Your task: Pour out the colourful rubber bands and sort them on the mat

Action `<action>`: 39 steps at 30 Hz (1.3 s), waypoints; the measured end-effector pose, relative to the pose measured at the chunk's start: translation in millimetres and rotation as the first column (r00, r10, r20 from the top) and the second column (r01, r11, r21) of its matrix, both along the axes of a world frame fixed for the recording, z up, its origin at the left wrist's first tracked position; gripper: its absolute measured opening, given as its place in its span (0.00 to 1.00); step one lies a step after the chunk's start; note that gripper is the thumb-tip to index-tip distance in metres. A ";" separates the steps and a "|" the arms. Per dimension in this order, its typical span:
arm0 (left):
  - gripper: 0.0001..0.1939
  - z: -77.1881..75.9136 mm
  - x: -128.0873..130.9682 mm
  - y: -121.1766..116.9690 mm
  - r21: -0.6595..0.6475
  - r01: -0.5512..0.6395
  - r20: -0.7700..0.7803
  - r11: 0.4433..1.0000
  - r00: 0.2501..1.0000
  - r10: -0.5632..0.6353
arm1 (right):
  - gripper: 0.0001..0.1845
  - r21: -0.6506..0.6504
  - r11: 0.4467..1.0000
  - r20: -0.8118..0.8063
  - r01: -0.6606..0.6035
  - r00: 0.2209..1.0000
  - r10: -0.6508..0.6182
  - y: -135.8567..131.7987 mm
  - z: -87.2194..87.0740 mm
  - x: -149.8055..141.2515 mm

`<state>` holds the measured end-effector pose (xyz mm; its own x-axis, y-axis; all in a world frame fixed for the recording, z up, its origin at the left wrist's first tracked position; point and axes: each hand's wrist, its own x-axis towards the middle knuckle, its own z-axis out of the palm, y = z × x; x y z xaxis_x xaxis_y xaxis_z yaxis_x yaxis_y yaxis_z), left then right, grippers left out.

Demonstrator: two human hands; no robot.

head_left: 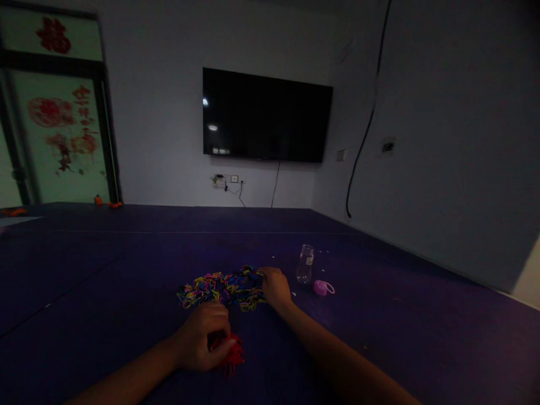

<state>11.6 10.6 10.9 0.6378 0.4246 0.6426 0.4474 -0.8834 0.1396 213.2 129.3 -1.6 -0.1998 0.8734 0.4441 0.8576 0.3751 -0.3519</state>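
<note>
A loose pile of small colourful rubber bands [221, 288] lies on the dark purple table [400, 337]. My left hand [202, 337] rests near me with its fingers curled around a small bunch of red bands [232, 351]. My right hand [275, 287] reaches to the pile's right edge, fingers bent and touching the bands there; what they pinch is hidden. A small clear bottle [305, 263] stands just right of that hand, with a pink lid [322, 287] lying beside it.
A black wall screen [265, 115] hangs on the far wall with sockets and cables below. A glass door with red decorations [63, 129] is at the left. Small orange items [105, 201] lie at the table's far left edge.
</note>
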 end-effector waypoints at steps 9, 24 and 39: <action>0.20 1.0 -9.4 8.4 0.079 -0.143 0.067 0.987 0.988 0.137 | 0.25 -0.038 0.999 0.107 -0.027 0.994 0.031 -7.6 3.7 -3.2; 0.22 -6.0 -15.6 31.2 0.135 -0.440 0.037 0.888 0.897 0.440 | 0.17 -0.049 0.993 0.110 0.109 0.989 -0.103 -4.6 -0.4 -2.8; 0.22 -9.9 -15.3 34.9 0.109 -0.447 -0.001 0.888 0.893 0.449 | 0.22 -0.036 0.998 0.040 0.045 0.998 -0.044 2.1 -2.9 0.1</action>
<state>-3.8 45.5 1.0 0.4125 0.6014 0.6842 0.8012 -0.5970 0.0418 213.3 131.4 -4.5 -0.1770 0.8975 0.4039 0.8864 0.3238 -0.3309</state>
